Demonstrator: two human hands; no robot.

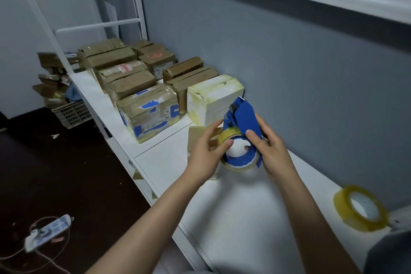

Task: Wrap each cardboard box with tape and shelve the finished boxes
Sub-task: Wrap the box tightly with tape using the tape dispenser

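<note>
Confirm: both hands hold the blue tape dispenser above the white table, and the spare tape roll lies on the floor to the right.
Wrong on one point: in the head view the spare tape roll lies on the white table, not the floor. The left hand and right hand do hold the blue tape dispenser above it.
</note>
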